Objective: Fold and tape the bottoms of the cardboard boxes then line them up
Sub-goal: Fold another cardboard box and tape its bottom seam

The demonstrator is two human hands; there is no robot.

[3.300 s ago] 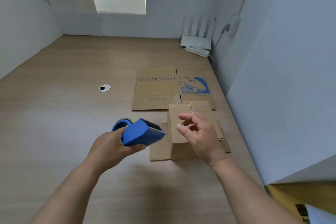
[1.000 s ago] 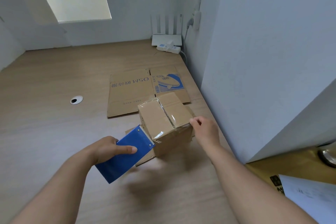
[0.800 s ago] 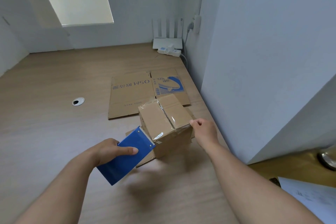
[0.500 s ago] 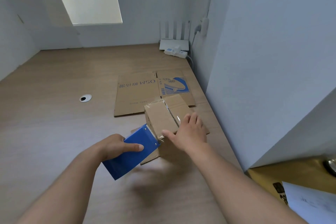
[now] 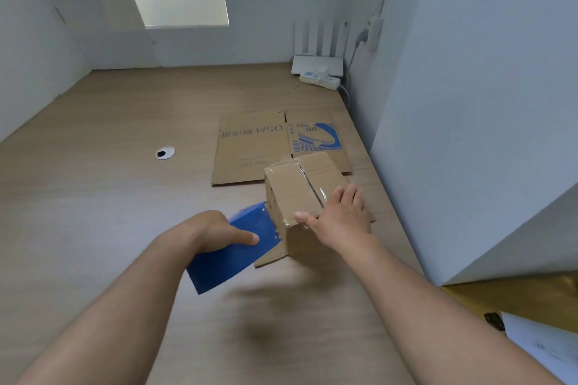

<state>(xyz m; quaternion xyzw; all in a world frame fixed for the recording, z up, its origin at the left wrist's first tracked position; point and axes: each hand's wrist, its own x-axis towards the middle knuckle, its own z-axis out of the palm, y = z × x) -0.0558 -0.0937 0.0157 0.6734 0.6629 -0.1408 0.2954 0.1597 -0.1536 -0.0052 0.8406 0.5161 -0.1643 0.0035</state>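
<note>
**Right hand's gone from the box's edge to its top**

Since a second ago my right hand (image 5: 341, 219) has come off the right edge of the box (image 5: 292, 194). It now lies flat on the box's top, fingers straight and slightly spread, thumb stuck out along the near edge. My left hand (image 5: 209, 233) is wrapped round the blue tape dispenser (image 5: 231, 256), whose front end is butted against the box's near-left corner, same as before.

Room-wise, a pale grey wall (image 5: 469, 103) runs close along the box's right, so it's tight there. Left of the box and toward me it's open wood-grain desk (image 5: 109, 197).

Right behind the box lies a flattened, printed cardboard sheet (image 5: 250, 150). The box itself is plain brown cardboard standing on splayed flaps. A shiny, crinkly strip of clear tape (image 5: 309, 184) runs down its middle seam, just beside my fingertips.
</note>
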